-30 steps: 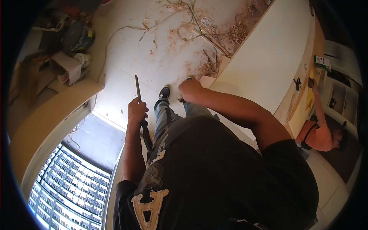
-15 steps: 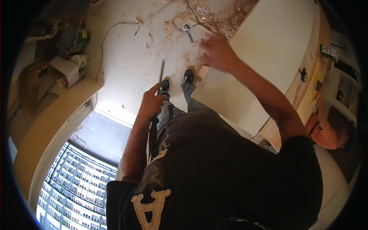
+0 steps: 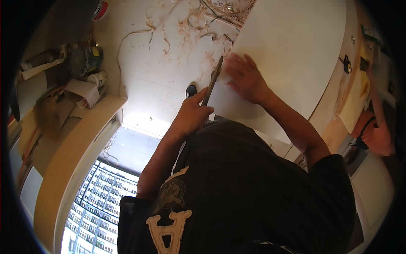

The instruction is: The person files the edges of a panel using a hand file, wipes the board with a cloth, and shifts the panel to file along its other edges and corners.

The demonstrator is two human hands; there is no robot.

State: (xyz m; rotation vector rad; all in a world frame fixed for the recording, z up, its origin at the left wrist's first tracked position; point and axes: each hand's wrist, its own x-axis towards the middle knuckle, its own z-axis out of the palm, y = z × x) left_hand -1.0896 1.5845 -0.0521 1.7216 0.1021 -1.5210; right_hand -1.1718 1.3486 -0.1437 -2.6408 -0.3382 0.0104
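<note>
So the left hand (image 3: 192, 112) is clamped around a long thin tool (image 3: 213, 80), which points up toward the far side, its tip just left of the other hand. Right hand (image 3: 245, 80) has its fingers spread apart and is a bit blurred, showing over the left edge of a big white board (image 3: 296, 55). Can't tell if it's actually touching the board or just above it.

That board is the main thing hogging space, filling most of the right side. Further right there's a black and yellow tape measure (image 3: 347, 65), and past that a co-worker in an orange top (image 3: 372, 133) with one arm stretched toward the far side.

The floor (image 3: 144, 59) is kind of a mess: brown shavings (image 3: 244, 15) heaped at the far end by the board, more scattered to the left, and a thin cord (image 3: 120, 55) snaking along the left. One dark shoe (image 3: 191, 90) pokes out just beyond the left hand.

Over on the left it's clutter: a white bucket (image 3: 98, 78) beside a dark green round thing (image 3: 80, 61), with a red and white tin (image 3: 100, 10) farther back.
</note>
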